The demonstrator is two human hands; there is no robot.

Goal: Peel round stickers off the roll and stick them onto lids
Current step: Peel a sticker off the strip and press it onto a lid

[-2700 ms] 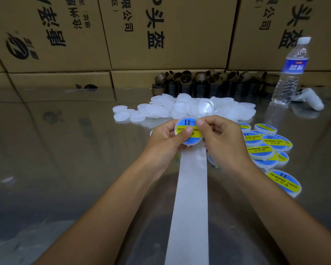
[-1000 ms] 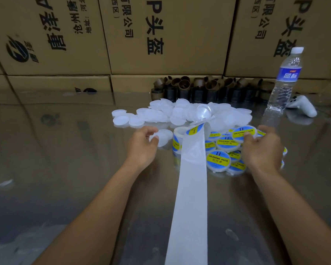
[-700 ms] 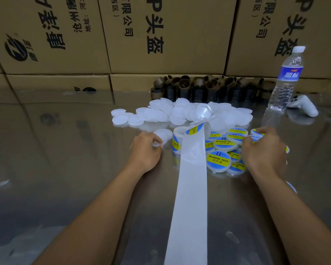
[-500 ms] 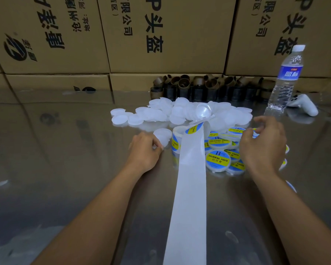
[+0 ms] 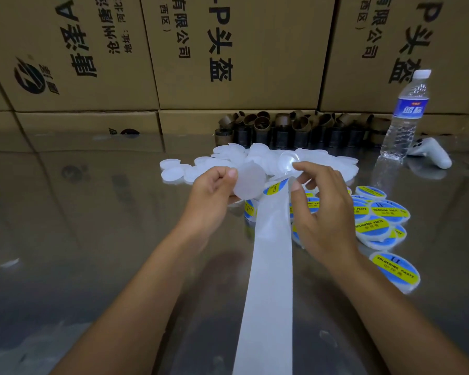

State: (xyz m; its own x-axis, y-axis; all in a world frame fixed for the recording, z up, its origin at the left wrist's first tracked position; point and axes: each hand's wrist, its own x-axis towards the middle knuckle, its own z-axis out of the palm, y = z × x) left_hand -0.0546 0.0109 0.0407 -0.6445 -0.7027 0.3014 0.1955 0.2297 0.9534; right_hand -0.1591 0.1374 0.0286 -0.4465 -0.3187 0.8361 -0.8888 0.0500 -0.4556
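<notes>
My left hand (image 5: 211, 196) holds a plain white lid (image 5: 249, 181) by its edge, lifted above the table. Just right of it the sticker roll (image 5: 251, 208) stands on the table, its white backing strip (image 5: 271, 266) running toward me, with a blue and yellow sticker (image 5: 275, 186) at the strip's top. My right hand (image 5: 320, 209) hovers at the strip's top with thumb and forefinger spread near the sticker, gripping nothing that I can see. A pile of plain white lids (image 5: 257, 159) lies behind. Several stickered lids (image 5: 377, 220) lie to the right.
Cardboard boxes (image 5: 228, 50) wall off the back. A row of brown cardboard tubes (image 5: 290, 128) stands before them. At the right are a water bottle (image 5: 405, 115) and a white controller (image 5: 431, 152). One stickered lid (image 5: 395, 267) lies nearer to me. The table (image 5: 92, 226) is glossy.
My left hand picked a plain lid off the table and raised it. My right hand left the stickered lids and moved left to the top of the strip.
</notes>
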